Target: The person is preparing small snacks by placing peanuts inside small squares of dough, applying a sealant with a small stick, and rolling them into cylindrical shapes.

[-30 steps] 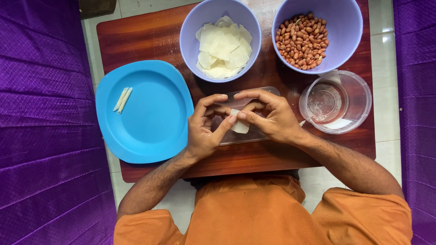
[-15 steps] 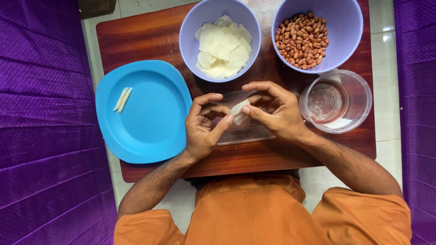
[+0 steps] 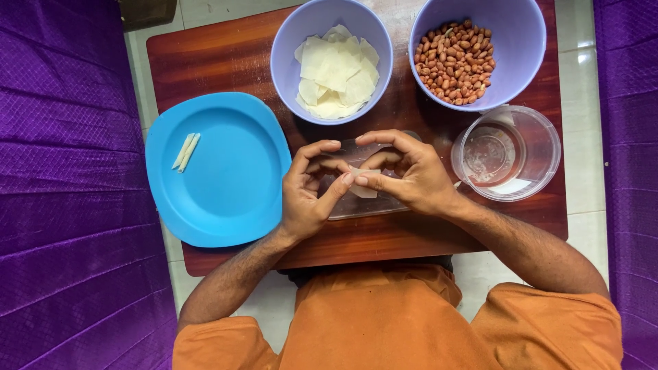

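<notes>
Two thin pale rolled pieces [image 3: 186, 151] are already lying side by side near the left edge of the blue plate [image 3: 233, 205], which is sitting at the left edge of the wooden surface [image 3: 205, 55]; the rest of the plate is bare, so judging from this, only a small share of the work is done.

At the front middle of the surface, the left hand [image 3: 308, 192] and the right hand [image 3: 411, 178] are meeting over a small clear tray [image 3: 356, 205]. Both grips are pressed together, thumbs and fingertips pinching a small pale wrapper [image 3: 363, 190] between them; whether anything is tucked inside it cannot be told.

Toward the back edge, a lavender bowl [image 3: 288, 62] is holding a good heap of flat pale wrappers [image 3: 336, 72], so plenty seems to be left. To its right, at the back right corner, a second lavender bowl [image 3: 528, 48] is holding reddish-brown peanuts [image 3: 456, 62], filling about half of it. Just in front of that, near the right edge, a clear round container [image 3: 541, 151] is holding what looks like a little water.
</notes>
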